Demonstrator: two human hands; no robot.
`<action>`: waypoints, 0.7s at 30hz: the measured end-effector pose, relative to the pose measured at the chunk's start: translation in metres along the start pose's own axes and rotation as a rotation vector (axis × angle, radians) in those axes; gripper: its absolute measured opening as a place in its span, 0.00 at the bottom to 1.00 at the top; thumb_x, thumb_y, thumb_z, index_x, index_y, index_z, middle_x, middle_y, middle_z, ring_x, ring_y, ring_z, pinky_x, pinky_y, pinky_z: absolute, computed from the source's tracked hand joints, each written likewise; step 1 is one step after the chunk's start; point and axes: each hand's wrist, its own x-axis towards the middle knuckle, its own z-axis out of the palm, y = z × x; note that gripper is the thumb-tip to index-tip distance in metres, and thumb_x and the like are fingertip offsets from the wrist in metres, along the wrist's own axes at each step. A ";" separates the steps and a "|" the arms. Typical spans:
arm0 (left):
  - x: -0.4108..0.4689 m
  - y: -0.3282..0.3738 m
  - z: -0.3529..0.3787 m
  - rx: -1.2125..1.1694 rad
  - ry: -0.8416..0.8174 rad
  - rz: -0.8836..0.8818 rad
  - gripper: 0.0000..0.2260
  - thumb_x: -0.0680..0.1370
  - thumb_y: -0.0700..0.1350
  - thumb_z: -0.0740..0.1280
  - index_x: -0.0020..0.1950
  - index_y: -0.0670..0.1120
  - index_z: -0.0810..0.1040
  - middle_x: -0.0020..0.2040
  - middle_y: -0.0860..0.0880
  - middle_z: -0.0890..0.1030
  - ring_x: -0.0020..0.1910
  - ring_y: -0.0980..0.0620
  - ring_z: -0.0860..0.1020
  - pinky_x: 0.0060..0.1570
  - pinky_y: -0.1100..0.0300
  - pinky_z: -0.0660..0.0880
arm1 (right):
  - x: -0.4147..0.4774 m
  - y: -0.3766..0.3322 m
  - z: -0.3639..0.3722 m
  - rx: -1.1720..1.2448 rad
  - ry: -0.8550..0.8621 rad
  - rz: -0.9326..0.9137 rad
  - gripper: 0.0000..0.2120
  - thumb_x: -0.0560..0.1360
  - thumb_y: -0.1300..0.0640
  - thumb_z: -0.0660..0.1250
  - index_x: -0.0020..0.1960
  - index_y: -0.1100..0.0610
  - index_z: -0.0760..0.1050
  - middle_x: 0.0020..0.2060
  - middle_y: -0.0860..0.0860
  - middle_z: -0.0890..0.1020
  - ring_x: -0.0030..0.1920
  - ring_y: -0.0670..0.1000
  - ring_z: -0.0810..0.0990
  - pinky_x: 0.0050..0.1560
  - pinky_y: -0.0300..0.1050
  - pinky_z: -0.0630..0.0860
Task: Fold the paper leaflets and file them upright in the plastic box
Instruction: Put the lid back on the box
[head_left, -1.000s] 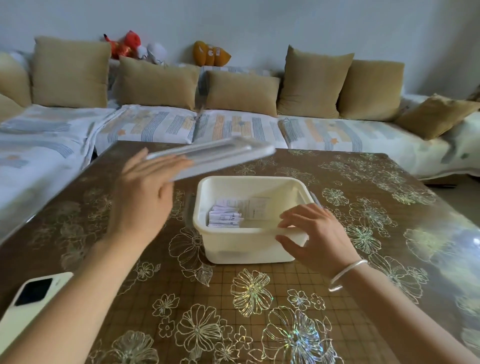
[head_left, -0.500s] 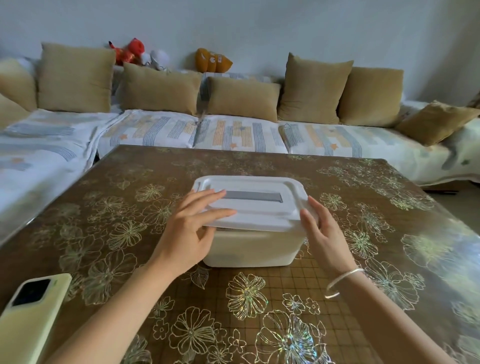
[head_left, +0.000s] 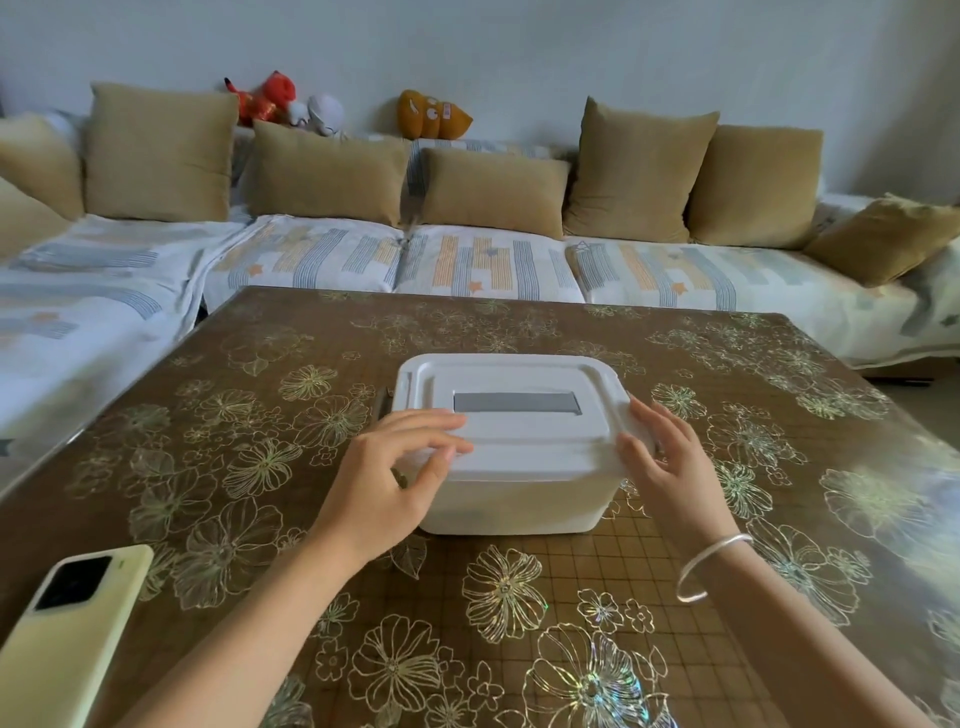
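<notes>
White plastic box sits mid-table on the brown flower-print table, white lid with grey centre strip lying on top of it, contents hidden. Left hand pinches the lid's near-left corner, fingers on top and thumb at the rim; right hand, silver bracelet on the wrist, lies flat-fingered against the lid's right edge, gripping nothing. Pale green phone face down at the near-left table edge, sofa with tan cushions behind.
</notes>
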 end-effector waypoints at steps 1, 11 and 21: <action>0.000 0.000 0.000 -0.033 0.039 -0.022 0.12 0.78 0.53 0.63 0.50 0.51 0.85 0.56 0.58 0.82 0.62 0.61 0.75 0.66 0.57 0.69 | 0.000 0.001 0.001 -0.003 -0.005 0.001 0.24 0.77 0.50 0.63 0.72 0.52 0.67 0.72 0.52 0.65 0.70 0.51 0.66 0.68 0.50 0.67; 0.004 0.003 0.005 -0.608 0.179 -1.029 0.16 0.72 0.55 0.73 0.57 0.53 0.77 0.57 0.52 0.80 0.58 0.52 0.75 0.60 0.54 0.70 | 0.015 -0.009 0.007 0.715 -0.145 0.655 0.20 0.72 0.48 0.71 0.61 0.55 0.74 0.51 0.52 0.82 0.48 0.50 0.81 0.50 0.48 0.79; 0.014 0.008 -0.002 -0.140 0.165 -0.694 0.07 0.78 0.45 0.67 0.45 0.59 0.78 0.47 0.49 0.83 0.49 0.50 0.80 0.52 0.49 0.77 | 0.017 -0.025 0.003 -0.202 -0.019 0.175 0.18 0.78 0.49 0.60 0.67 0.54 0.70 0.54 0.54 0.80 0.48 0.56 0.78 0.52 0.53 0.76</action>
